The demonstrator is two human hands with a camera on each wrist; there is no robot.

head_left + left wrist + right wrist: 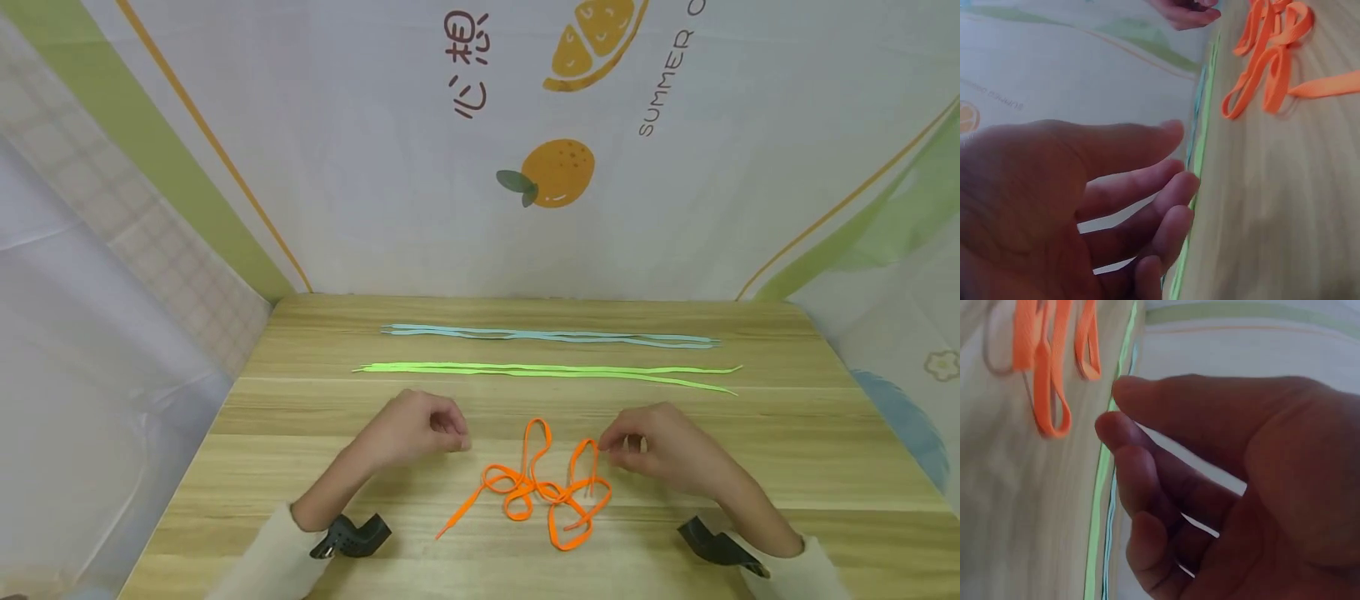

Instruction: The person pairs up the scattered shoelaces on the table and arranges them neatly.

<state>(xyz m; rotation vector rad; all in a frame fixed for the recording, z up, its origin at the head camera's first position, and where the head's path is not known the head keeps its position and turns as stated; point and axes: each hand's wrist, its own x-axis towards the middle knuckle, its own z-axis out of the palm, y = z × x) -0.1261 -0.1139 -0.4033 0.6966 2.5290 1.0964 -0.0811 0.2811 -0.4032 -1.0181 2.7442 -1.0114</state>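
Observation:
A tangled orange shoelace (552, 493) lies in loops on the wooden table, between the two hands. My left hand (420, 427) hovers to the left of it with fingers loosely bent. In the left wrist view, nothing sits between the thumb and fingers of the left hand (1104, 200). To the right, my right hand (667, 446) is held close to the lace's right-hand loop. Its thumb and index tip stand slightly apart in the right wrist view, and the right hand (1197, 481) grips nothing.
Beyond the hands, a pair of green shoelaces (540, 367) is stretched out side by side. Farther back, light blue shoelaces (525, 335) run parallel to them. A printed white curtain (405, 192) rises behind the wooden table (300, 408). Dark wrist mounts sit on both sleeves.

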